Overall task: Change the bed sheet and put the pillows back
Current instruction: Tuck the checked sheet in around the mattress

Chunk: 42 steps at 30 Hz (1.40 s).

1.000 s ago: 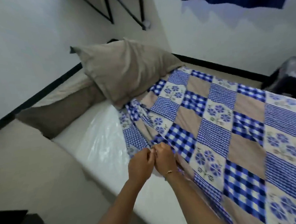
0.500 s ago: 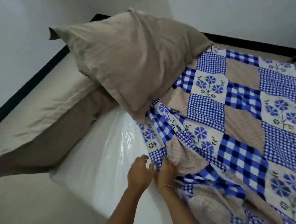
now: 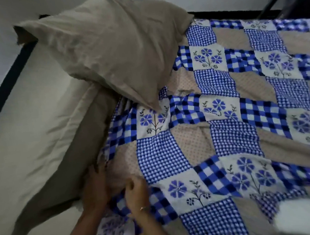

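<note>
The right hand, a thin bracelet at its wrist, is curled with the fingers bunched on a fold of the patchwork bed sheet close to the sheet's near left edge. Just beside it the left hand lies along that same edge, fingers reaching forward into the gathered cloth where it meets the beige fabric; the picture is smeared here, and I cannot tell whether those fingers pinch the sheet or only press on it. The two hands are close together but not touching. From them the sheet spreads away to the right and toward the far wall, squares of blue gingham, bold blue check, blue flowers on white and plain tan, rumpled into soft creases near the hands and lying flatter further off. A big taupe pillow sits at the far left of the bed, tilted, its lower corner resting on top of the sheet. To the left of the hands a long beige bolster or folded cover lies along the side of the bed, touching the sheet's edge, with a dark skirting band on the wall beyond it. At the near right a patch of white mattress shows beyond the cloth.
</note>
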Each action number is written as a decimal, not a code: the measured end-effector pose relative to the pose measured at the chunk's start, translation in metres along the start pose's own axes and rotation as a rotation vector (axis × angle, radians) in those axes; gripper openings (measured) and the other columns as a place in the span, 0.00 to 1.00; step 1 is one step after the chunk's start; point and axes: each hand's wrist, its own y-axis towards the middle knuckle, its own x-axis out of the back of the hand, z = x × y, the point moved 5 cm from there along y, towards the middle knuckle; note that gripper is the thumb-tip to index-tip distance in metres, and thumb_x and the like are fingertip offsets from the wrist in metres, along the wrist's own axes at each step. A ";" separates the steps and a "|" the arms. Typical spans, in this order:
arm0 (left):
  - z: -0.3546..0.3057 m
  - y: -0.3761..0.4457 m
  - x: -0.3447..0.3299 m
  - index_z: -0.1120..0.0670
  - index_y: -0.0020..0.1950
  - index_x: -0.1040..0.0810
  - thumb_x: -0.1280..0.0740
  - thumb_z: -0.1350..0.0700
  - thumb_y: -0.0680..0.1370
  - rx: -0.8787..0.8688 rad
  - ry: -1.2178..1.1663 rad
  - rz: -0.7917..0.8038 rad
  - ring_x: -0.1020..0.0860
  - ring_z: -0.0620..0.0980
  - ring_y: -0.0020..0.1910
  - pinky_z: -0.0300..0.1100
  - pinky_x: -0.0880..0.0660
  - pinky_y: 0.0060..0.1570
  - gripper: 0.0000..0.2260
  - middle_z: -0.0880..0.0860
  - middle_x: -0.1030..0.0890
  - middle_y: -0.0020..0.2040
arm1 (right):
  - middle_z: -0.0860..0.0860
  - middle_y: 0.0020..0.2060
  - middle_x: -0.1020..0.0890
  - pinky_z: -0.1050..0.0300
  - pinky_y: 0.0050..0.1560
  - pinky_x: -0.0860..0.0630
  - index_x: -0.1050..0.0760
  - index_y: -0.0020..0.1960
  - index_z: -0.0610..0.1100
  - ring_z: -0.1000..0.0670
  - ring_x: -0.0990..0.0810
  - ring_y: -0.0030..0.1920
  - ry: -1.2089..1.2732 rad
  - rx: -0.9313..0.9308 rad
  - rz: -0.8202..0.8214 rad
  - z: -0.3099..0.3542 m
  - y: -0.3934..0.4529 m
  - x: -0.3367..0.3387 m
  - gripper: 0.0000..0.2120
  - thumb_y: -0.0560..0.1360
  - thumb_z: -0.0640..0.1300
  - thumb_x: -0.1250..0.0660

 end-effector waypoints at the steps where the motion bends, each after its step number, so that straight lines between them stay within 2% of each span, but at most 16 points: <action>1: -0.005 0.000 0.007 0.58 0.69 0.32 0.27 0.65 0.65 -0.020 0.048 -0.043 0.25 0.67 0.54 0.54 0.25 0.46 0.33 0.65 0.30 0.64 | 0.48 0.33 0.28 0.65 0.35 0.35 0.31 0.35 0.44 0.54 0.32 0.32 -0.024 0.041 -0.157 0.007 0.001 0.014 0.13 0.78 0.38 0.41; 3: -0.032 -0.006 0.016 0.61 0.62 0.26 0.25 0.66 0.59 -0.175 0.109 -0.039 0.22 0.67 0.49 0.53 0.23 0.37 0.31 0.65 0.25 0.60 | 0.46 0.36 0.25 0.56 0.37 0.28 0.23 0.39 0.42 0.50 0.27 0.37 -0.167 0.146 -0.496 0.012 0.002 0.051 0.06 0.71 0.34 0.33; 5: -0.069 -0.015 0.011 0.60 0.59 0.23 0.25 0.62 0.58 -0.412 0.136 -0.045 0.23 0.64 0.53 0.52 0.22 0.37 0.28 0.63 0.23 0.59 | 0.44 0.43 0.21 0.50 0.38 0.23 0.19 0.47 0.43 0.43 0.22 0.43 -0.358 0.150 -0.680 -0.001 0.011 0.074 0.15 0.62 0.32 0.25; 9: -0.109 -0.019 -0.011 0.56 0.61 0.23 0.21 0.59 0.56 -0.603 0.231 0.040 0.24 0.61 0.61 0.56 0.23 0.50 0.33 0.60 0.24 0.63 | 0.43 0.54 0.20 0.43 0.45 0.23 0.19 0.52 0.47 0.40 0.21 0.53 -0.612 -0.021 -0.655 -0.035 0.019 0.099 0.24 0.57 0.42 0.19; 13: -0.115 -0.021 -0.018 0.55 0.76 0.45 0.38 0.61 0.76 -0.603 0.266 0.065 0.44 0.56 0.75 0.52 0.44 0.72 0.29 0.56 0.41 0.75 | 0.46 0.37 0.20 0.54 0.33 0.24 0.19 0.38 0.43 0.44 0.22 0.38 -0.645 0.116 -0.637 -0.033 0.010 0.083 0.14 0.55 0.35 0.21; 16: -0.100 -0.022 -0.003 0.61 0.58 0.24 0.29 0.61 0.68 -0.585 0.151 -0.005 0.19 0.58 0.47 0.50 0.24 0.49 0.19 0.60 0.18 0.46 | 0.43 0.38 0.20 0.60 0.39 0.24 0.21 0.39 0.38 0.51 0.26 0.37 -0.338 0.112 -0.387 -0.018 0.005 0.054 0.06 0.68 0.29 0.33; 18: -0.084 -0.017 0.003 0.60 0.39 0.23 0.24 0.62 0.59 -0.583 0.159 -0.148 0.23 0.54 0.23 0.43 0.26 0.29 0.12 0.56 0.23 0.25 | 0.40 0.45 0.19 0.66 0.43 0.29 0.21 0.48 0.34 0.50 0.24 0.42 -0.184 0.156 -0.070 -0.005 -0.001 0.030 0.11 0.74 0.29 0.42; 20: -0.082 -0.013 0.009 0.59 0.33 0.25 0.25 0.65 0.58 -0.525 0.166 -0.196 0.26 0.53 0.20 0.42 0.27 0.27 0.10 0.56 0.25 0.22 | 0.42 0.52 0.19 0.65 0.51 0.29 0.22 0.56 0.35 0.46 0.22 0.52 -0.064 0.175 -0.032 -0.006 -0.006 0.035 0.14 0.75 0.29 0.43; 23: -0.126 -0.023 0.014 0.60 0.42 0.21 0.31 0.59 0.67 -0.694 0.176 -0.261 0.21 0.58 0.34 0.48 0.24 0.32 0.07 0.59 0.20 0.37 | 0.43 0.51 0.19 0.53 0.54 0.24 0.21 0.55 0.39 0.43 0.22 0.52 -0.052 0.077 -0.481 -0.039 -0.012 0.101 0.15 0.72 0.30 0.39; 26: -0.201 -0.056 -0.001 0.56 0.44 0.19 0.43 0.49 0.70 -1.055 0.154 -0.138 0.20 0.54 0.39 0.44 0.22 0.34 0.17 0.54 0.19 0.42 | 0.41 0.47 0.20 0.43 0.43 0.25 0.20 0.48 0.42 0.38 0.22 0.47 -0.421 -0.120 -0.936 -0.088 -0.030 0.175 0.15 0.63 0.33 0.27; 28: -0.239 -0.080 -0.026 0.54 0.45 0.20 0.43 0.45 0.71 -1.218 0.214 0.055 0.21 0.52 0.41 0.43 0.23 0.36 0.18 0.52 0.21 0.43 | 0.42 0.45 0.21 0.45 0.42 0.26 0.20 0.47 0.43 0.39 0.22 0.45 -0.553 -0.290 -0.896 -0.117 -0.039 0.198 0.15 0.61 0.40 0.23; 30: -0.253 -0.095 -0.056 0.56 0.52 0.24 0.37 0.45 0.71 -1.225 0.288 0.251 0.24 0.55 0.48 0.47 0.25 0.43 0.18 0.54 0.23 0.50 | 0.44 0.39 0.21 0.51 0.35 0.26 0.21 0.42 0.42 0.42 0.22 0.38 -0.639 -0.219 -0.803 -0.128 -0.044 0.200 0.12 0.61 0.38 0.23; 34: -0.259 -0.110 -0.079 0.54 0.56 0.25 0.36 0.51 0.73 -1.127 0.493 0.398 0.24 0.56 0.54 0.48 0.27 0.49 0.14 0.54 0.22 0.55 | 0.44 0.43 0.23 0.52 0.41 0.29 0.24 0.46 0.38 0.43 0.24 0.43 -0.292 -0.151 -0.544 -0.145 -0.054 0.205 0.05 0.73 0.35 0.38; 36: -0.264 -0.120 -0.084 0.56 0.53 0.23 0.41 0.52 0.76 -1.220 0.705 0.436 0.23 0.57 0.52 0.47 0.30 0.44 0.12 0.56 0.21 0.51 | 0.46 0.40 0.24 0.53 0.39 0.29 0.24 0.44 0.37 0.46 0.27 0.38 -0.126 -0.171 -0.741 -0.160 -0.076 0.222 0.05 0.75 0.36 0.38; 39: -0.272 -0.145 -0.083 0.53 0.35 0.23 0.36 0.45 0.71 -1.499 0.733 0.348 0.24 0.52 0.33 0.39 0.40 0.27 0.13 0.51 0.25 0.31 | 0.39 0.49 0.25 0.48 0.44 0.27 0.23 0.54 0.36 0.38 0.24 0.45 0.127 -0.463 -1.284 -0.203 -0.124 0.245 0.09 0.75 0.37 0.35; 42: -0.289 -0.166 -0.088 0.49 0.30 0.24 0.31 0.41 0.61 -1.615 0.609 0.173 0.25 0.44 0.26 0.33 0.37 0.21 0.12 0.46 0.25 0.28 | 0.34 0.57 0.27 0.51 0.44 0.30 0.29 0.60 0.34 0.37 0.25 0.51 0.465 -0.725 -1.162 -0.245 -0.129 0.237 0.16 0.79 0.45 0.40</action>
